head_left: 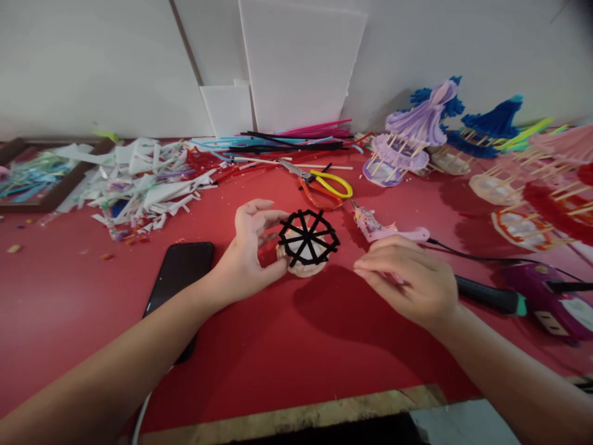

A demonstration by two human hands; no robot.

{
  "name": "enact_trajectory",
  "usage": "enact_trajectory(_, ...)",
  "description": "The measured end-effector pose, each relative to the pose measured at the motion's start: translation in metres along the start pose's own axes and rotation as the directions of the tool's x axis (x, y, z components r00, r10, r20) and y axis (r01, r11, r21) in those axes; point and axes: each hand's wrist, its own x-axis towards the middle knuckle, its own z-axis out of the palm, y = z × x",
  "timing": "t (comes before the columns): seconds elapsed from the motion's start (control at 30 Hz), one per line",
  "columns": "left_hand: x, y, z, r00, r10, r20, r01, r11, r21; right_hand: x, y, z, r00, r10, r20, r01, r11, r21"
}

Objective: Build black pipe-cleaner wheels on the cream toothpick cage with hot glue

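My left hand (252, 253) curves its thumb and fingers around the left side of a small round craft piece with a pale base (303, 270). Over that base sits a black pipe-cleaner wheel (307, 236) with several spokes and an angular rim. To the right, apart from the piece, my right hand (410, 278) has its thumb and fingertips pinched together; whatever may be between them is too small to make out. Just behind the right hand lies a pink glue gun (370, 225), its nozzle pointing away to the left.
Scissors (324, 183) with yellow and orange handles lie behind the piece, near loose pipe cleaners (287, 147). White scraps (148, 179) are heaped left, beyond a black phone (183, 278). Pipe-cleaner carousels (407, 139) stand at the right, with a purple power strip (546, 296) nearer me.
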Motion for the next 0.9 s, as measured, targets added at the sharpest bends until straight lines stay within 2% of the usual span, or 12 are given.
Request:
enact_trajectory(0.1,0.001,0.001,-0.002,0.994,-0.091,0.060,0.099,0.984,-0.151,-0.007,0.017,-0.007,0.992,0.120,-0.031,-0.123,0.982,-0.143)
enact_trajectory(0.23,0.005,0.005,-0.009,0.974,-0.166,0.152,0.204,0.938,-0.280,-0.013,0.040,-0.025,0.952,0.301,-0.058,-0.305,0.909,-0.283)
enact_trajectory(0.3,0.006,0.008,-0.012,0.956,-0.209,0.204,0.262,0.923,-0.281,-0.016,0.050,-0.032,0.937,0.349,-0.027,-0.338,0.881,-0.330)
enact_trajectory(0.37,0.006,0.009,-0.016,0.937,-0.248,0.246,0.311,0.913,-0.263,-0.019,0.059,-0.034,0.925,0.376,0.057,-0.330,0.868,-0.370)
enact_trajectory(0.47,0.005,0.008,-0.020,0.940,-0.233,0.249,0.297,0.919,-0.260,-0.024,0.070,-0.030,0.909,0.389,0.148,-0.294,0.852,-0.433)
enact_trajectory(0.63,0.002,0.003,-0.023,0.960,-0.025,0.279,0.110,0.950,-0.294,-0.025,0.074,-0.026,0.911,0.393,0.123,-0.300,0.838,-0.456)
enact_trajectory(0.67,0.001,0.003,-0.023,0.967,0.031,0.254,0.035,0.967,-0.251,-0.024,0.073,-0.026,0.919,0.382,0.103,-0.303,0.848,-0.436)
enact_trajectory(0.73,-0.001,0.007,-0.020,0.964,0.169,0.203,-0.168,0.986,-0.022,-0.023,0.069,-0.028,0.934,0.352,0.058,-0.305,0.872,-0.383)
enact_trajectory(0.77,-0.002,0.010,-0.019,0.950,0.245,0.192,-0.272,0.954,0.127,-0.023,0.066,-0.030,0.941,0.336,0.032,-0.305,0.885,-0.352)
enact_trajectory(0.83,-0.003,0.016,-0.016,0.900,0.378,0.219,-0.435,0.820,0.371,-0.025,0.061,-0.034,0.953,0.303,-0.017,-0.295,0.912,-0.286)
enact_trajectory(0.9,-0.004,0.022,-0.013,0.851,0.455,0.263,-0.523,0.690,0.500,-0.026,0.057,-0.038,0.968,0.248,-0.039,-0.251,0.949,-0.192)
